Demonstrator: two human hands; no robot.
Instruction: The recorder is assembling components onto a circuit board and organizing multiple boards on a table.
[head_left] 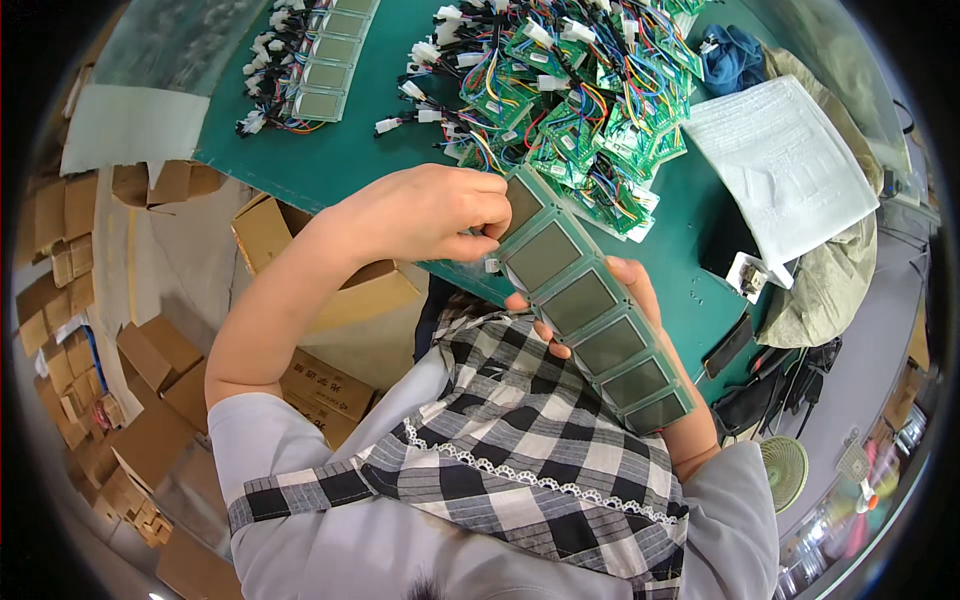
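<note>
A long strip of joined green circuit boards with grey display screens (583,301) slants over my lap, screens facing up. My right hand (637,290) is wrapped round it from underneath, thumb on one edge and fingertips showing at the other. At the strip's far end, my left hand (440,212) is closed in a pinch against the edge of the end screen. What its fingers grip, if anything, is hidden. A small white connector (492,265) shows just below those fingers, beside the strip.
On the green table (400,160) lies a heap of green boards with coloured wires and white connectors (590,110). Another screen strip (330,65) rests at the far left. White foam sheet (785,165) and a dark phone-like object (728,346) are to the right. Cardboard boxes (265,235) stand left below.
</note>
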